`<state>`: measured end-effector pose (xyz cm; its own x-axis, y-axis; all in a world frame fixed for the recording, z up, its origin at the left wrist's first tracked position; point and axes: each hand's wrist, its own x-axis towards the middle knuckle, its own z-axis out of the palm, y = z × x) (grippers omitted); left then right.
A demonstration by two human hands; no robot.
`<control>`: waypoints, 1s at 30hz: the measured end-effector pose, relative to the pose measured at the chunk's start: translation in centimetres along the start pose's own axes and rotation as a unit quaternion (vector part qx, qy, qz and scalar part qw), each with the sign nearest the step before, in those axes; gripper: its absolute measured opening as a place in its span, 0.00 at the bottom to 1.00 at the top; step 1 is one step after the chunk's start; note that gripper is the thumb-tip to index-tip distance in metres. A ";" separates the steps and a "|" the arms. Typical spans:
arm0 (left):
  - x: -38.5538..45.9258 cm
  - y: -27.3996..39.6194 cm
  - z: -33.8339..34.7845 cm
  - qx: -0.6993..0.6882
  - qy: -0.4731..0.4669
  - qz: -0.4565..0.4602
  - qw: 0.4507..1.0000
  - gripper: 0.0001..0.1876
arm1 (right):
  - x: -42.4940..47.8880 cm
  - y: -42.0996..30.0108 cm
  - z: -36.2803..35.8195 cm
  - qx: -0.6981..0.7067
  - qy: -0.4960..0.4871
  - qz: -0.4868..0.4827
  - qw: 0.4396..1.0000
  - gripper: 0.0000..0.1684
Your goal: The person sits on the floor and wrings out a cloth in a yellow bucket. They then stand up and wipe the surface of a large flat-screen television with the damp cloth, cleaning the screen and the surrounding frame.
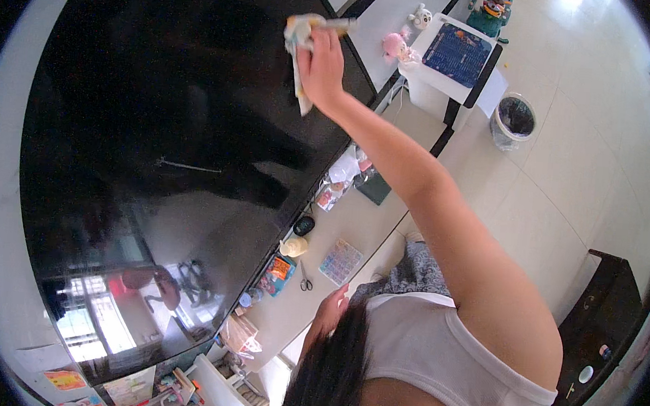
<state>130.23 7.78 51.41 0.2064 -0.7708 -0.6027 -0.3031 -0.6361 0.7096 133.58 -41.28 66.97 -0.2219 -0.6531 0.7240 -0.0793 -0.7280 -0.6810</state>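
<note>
A crumpled white-and-yellow cloth (pixel 302 35) is gripped in my right hand (pixel 325 68), at the end of my outstretched arm. The cloth lies against a large glossy black television screen (pixel 184 106), close to its upper right edge. Lower down, my left hand (pixel 332 309) hangs beside the front edge of a light-topped cabinet (pixel 287 314), partly covered by dark hair; nothing shows in it. On the cabinet near that hand are scissors (pixel 306 279) and a clear case of small colourful pieces (pixel 341 261).
Along the screen's foot stand a pale bottle (pixel 294 247), a black round object (pixel 304 225), bright packets (pixel 279 271) and a plastic bag (pixel 240 334). A pink-haired doll (pixel 396 45) and a plush toy (pixel 421 17) sit farther up. A lined waste bin (pixel 513 121) stands on the tiled floor.
</note>
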 end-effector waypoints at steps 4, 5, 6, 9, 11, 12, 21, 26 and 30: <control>1.3 2.2 0.7 -0.162 0.010 -0.146 0.976 0.26 | 0.8 0.9 -0.1 -0.022 -0.017 0.007 1.000 0.17; 1.6 2.7 0.5 -0.145 -0.003 -0.136 0.980 0.26 | -1.8 2.1 -0.4 -0.046 -0.033 0.036 0.998 0.17; 2.0 2.3 0.0 -0.052 -0.022 -0.067 0.996 0.26 | -4.7 4.1 -0.8 -0.046 -0.028 0.080 0.995 0.16; 3.1 0.2 -0.1 -0.014 -0.029 0.008 0.999 0.25 | -10.5 8.2 -3.6 -0.130 -0.080 0.247 0.957 0.16; 2.8 0.3 -0.6 0.100 -0.023 0.053 0.993 0.24 | -9.2 6.4 -2.8 -0.068 -0.030 0.195 0.978 0.17; 2.1 0.4 -0.4 0.087 -0.022 0.045 0.995 0.24 | -8.3 5.0 -2.1 -0.034 -0.008 0.169 0.985 0.18; 1.6 0.4 0.1 0.035 -0.018 0.008 0.999 0.24 | 13.8 -11.9 2.4 0.116 0.136 -0.120 0.976 0.23; 2.1 0.8 0.2 0.036 -0.018 0.006 0.999 0.24 | 22.3 -15.3 4.0 0.053 0.121 -0.202 0.970 0.30; 2.2 0.9 0.3 0.037 -0.021 0.002 0.999 0.23 | 21.7 -13.7 4.4 0.050 0.061 -0.182 0.980 0.35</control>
<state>130.12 5.54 50.65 0.1661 -0.7695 -0.6167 -0.3716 -0.6281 0.6836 134.17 -46.40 92.45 -0.3118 -0.3211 0.8942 -0.0813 -0.9287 -0.3618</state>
